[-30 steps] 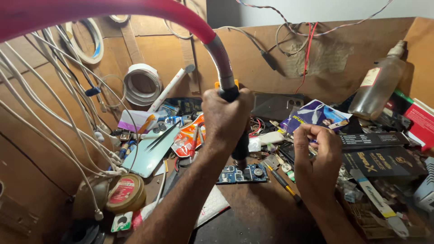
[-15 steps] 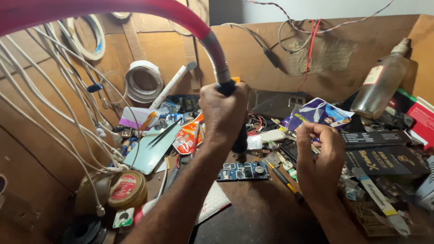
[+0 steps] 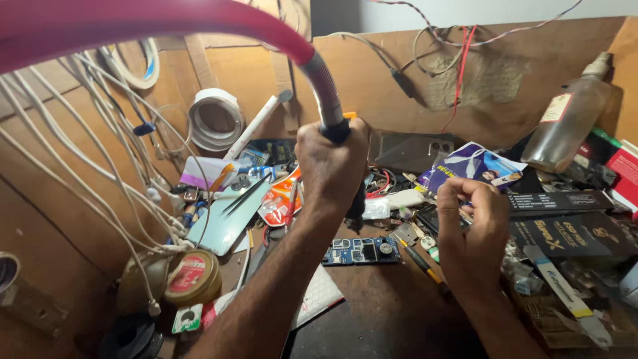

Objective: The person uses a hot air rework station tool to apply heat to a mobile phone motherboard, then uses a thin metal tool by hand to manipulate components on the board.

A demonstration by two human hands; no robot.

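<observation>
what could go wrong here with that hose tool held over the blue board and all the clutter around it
1. The left hand holds the hose-fed tool just above the blue circuit board; its tip sits close to the white plastic pieces and could well hit them instead.
2. The pink hose arches over the hanging white cables and might snag.
3. The right hand works close beside the tool and may get caught.

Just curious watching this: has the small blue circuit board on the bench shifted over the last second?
No. The blue circuit board lies in the same place beside the round tin, below the left hand.
</observation>
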